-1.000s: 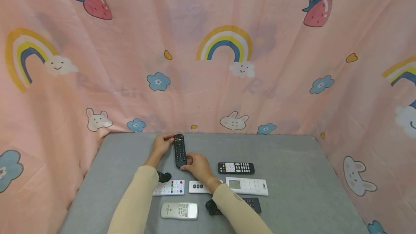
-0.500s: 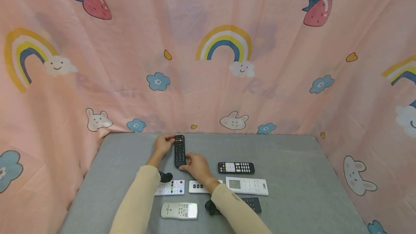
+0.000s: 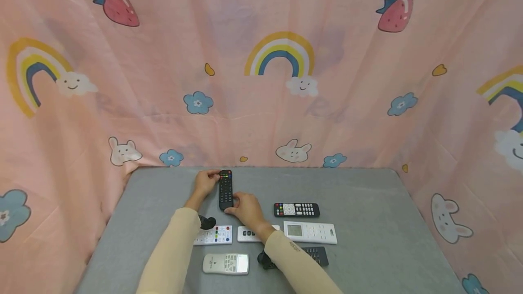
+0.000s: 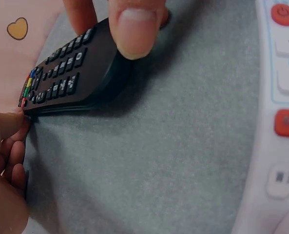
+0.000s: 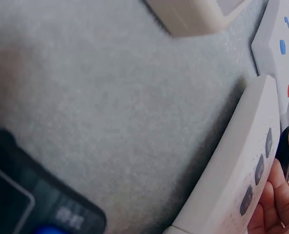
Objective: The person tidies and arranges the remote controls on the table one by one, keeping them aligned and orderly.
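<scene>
Black remote point(image 3: 226, 189) is up near the back edge of the grey worktop point(image 3: 367, 226), bit left of centre, lengthwise to the person. Left hand point(image 3: 205, 182) has fingers pinching its far end, right hand point(image 3: 248, 208) grips the near end. White remote point(image 3: 216, 235) with coloured buttons lies closer in.

Smooth plastic over a matt, felt-like grey; creased cloth behind.
The held black remote point(image 3: 226, 189) looks like smooth dark plastic, faintly sheened at its rounded end; the cream remote point(image 3: 220, 264) is smooth, pale plastic; the desk point(image 3: 367, 221) finely mottled; the curtain point(image 3: 229, 121) thin cloth; the sleeves point(image 3: 169, 248) matt fabric.
</scene>
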